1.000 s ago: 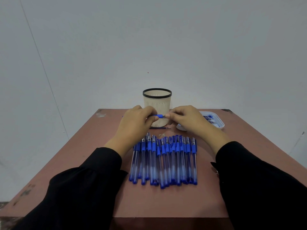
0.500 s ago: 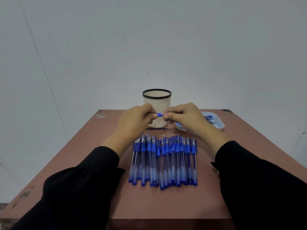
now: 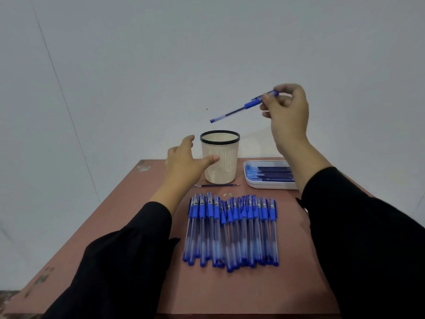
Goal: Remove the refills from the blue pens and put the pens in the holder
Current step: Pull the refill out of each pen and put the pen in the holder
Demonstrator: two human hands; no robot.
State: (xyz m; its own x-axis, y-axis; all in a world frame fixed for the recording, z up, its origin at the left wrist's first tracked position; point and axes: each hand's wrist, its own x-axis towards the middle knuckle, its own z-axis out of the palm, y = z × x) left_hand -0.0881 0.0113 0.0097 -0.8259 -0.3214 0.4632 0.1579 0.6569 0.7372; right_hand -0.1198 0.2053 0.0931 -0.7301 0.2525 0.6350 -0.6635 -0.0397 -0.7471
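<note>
My right hand [image 3: 287, 116] is raised high and pinches a blue pen [image 3: 241, 108] by its capped end. The pen slants down to the left, its tip above the cream holder [image 3: 220, 168] with a black rim. My left hand [image 3: 184, 161] reaches to the holder's left side, fingers spread, thumb against its wall. Several blue capped pens [image 3: 231, 231] lie in a row on the table. A thin dark refill [image 3: 217, 185] lies in front of the holder.
A white tray [image 3: 259, 184] holding several dark refills sits right of the holder on the reddish-brown table [image 3: 138, 217]. Small bits [image 3: 227, 194] lie above the pen row. A pale wall stands behind the table.
Both hands were together on one pen in front of the holder. Now the right hand has lifted the pen up and right, and the left hand has let go and moved to the holder.
</note>
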